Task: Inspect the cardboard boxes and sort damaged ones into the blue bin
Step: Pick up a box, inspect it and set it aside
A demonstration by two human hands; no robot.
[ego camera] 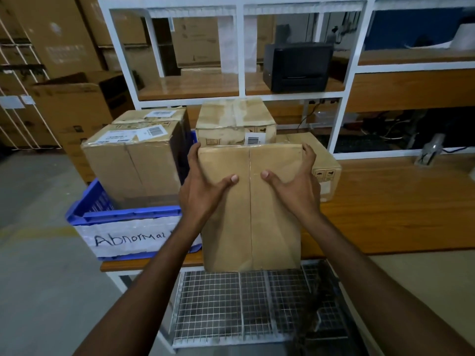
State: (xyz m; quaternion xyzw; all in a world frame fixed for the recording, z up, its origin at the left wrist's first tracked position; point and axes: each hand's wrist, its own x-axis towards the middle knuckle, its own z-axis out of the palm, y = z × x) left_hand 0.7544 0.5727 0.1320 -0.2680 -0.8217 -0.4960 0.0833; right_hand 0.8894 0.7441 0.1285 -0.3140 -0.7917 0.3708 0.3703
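Both hands, left hand (203, 186) and right hand (293, 186), clasp the cardboard box (249, 222) at twelve o'clock; looks light, stiff, best gripped by its side edges.

Both forearms are bare with no sleeves, and the left hand (203, 191) and right hand (293, 188) are ungloved.

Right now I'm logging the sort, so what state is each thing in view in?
Held box: lifted, tilted, taped seam facing the camera.
Left hand: gripping the box's left side.
Right hand: gripping its right side.
Blue bin: labelled "Abnormal", already holding boxes.
Box in the bin: upright, taped shut.
Crumpled box: stacked on the bench, top wrinkled.
Black printer: on the shelf; on or off, cannot tell.
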